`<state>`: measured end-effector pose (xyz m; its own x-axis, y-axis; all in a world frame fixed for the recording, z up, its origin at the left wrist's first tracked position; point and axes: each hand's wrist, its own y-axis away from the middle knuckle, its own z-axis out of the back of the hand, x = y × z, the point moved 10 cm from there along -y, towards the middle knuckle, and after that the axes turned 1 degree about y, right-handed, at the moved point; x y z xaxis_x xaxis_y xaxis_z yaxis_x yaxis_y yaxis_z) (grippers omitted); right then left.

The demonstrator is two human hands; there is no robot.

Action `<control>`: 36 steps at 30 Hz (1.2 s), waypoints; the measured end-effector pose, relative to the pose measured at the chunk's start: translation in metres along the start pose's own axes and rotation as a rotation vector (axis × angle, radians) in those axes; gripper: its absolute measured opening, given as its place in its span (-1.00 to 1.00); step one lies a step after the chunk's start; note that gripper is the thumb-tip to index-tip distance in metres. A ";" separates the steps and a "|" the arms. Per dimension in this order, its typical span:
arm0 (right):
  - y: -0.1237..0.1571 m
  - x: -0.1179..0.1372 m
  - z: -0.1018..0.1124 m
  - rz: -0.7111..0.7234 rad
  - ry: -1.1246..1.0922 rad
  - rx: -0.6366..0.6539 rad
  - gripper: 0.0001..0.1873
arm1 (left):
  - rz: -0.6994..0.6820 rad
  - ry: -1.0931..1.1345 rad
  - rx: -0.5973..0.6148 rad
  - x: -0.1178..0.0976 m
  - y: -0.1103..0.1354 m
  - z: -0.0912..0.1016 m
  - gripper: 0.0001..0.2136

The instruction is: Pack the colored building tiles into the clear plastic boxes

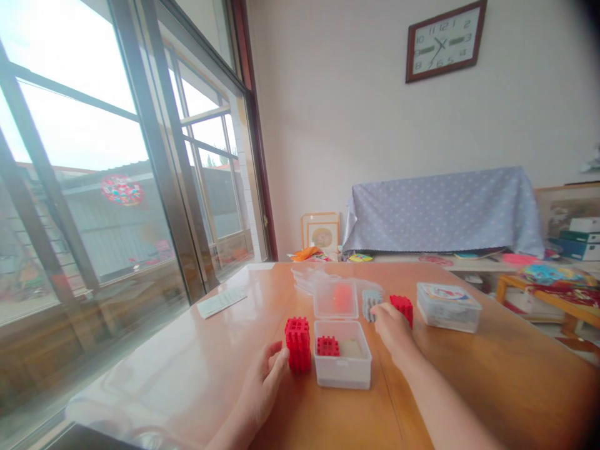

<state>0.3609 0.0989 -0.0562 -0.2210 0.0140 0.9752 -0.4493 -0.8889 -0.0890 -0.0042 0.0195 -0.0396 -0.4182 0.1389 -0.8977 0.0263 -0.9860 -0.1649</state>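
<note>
Beside a tall stack of red notched building blocks point(298, 347) is my left hand point(267, 372). Its fingers are loosely curled with a gap to the thumb, the tips close to the stack's left side. My right hand point(392, 328) reaches past the box with its fingertips on a stack of grey notched blocks point(372, 304); the far fingers are partly hidden. Between my hands stands a clear plastic box point(343, 375), its lid point(335, 300) tipped back. Inside the box lies a red notched block point(327, 346). More red blocks point(402, 309) stand just beyond my right hand.
A closed clear box point(449, 307) with a printed lid stands at the right on the wooden table point(506, 387). Other clear plastic containers point(309, 278) are behind the open lid. A paper sheet point(222, 302) lies at the left, near the window.
</note>
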 end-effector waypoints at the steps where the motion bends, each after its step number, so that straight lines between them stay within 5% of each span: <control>1: 0.000 -0.006 -0.005 -0.037 -0.052 0.011 -0.81 | -0.009 0.014 -0.005 0.002 -0.002 0.002 -0.42; 5: 0.002 -0.021 -0.023 -0.093 -0.147 0.051 -0.81 | -0.122 -0.069 -0.086 -0.012 -0.014 0.024 -0.49; 8: 0.003 -0.033 -0.033 -0.123 -0.179 0.074 -0.79 | -0.264 -0.207 -0.066 -0.054 -0.024 0.035 -0.53; 12: 0.003 -0.045 -0.043 -0.157 -0.190 0.102 -0.79 | -0.343 -0.391 0.173 -0.110 -0.033 0.022 -0.51; 16: 0.003 -0.047 -0.046 -0.173 -0.199 0.121 -0.79 | -0.344 -0.627 0.391 -0.137 -0.037 0.001 -0.45; 29: 0.004 -0.043 -0.044 -0.183 -0.200 0.151 -0.74 | -0.354 -0.741 0.499 -0.141 -0.052 -0.027 -0.40; 36: 0.004 -0.042 -0.042 -0.191 -0.212 0.153 -0.74 | -0.348 -0.742 0.481 -0.137 -0.054 -0.026 -0.42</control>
<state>0.3321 0.1138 -0.1061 0.0467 0.1056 0.9933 -0.3265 -0.9382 0.1151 0.0753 0.0566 0.0816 -0.8063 0.5012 -0.3140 -0.5162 -0.8555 -0.0401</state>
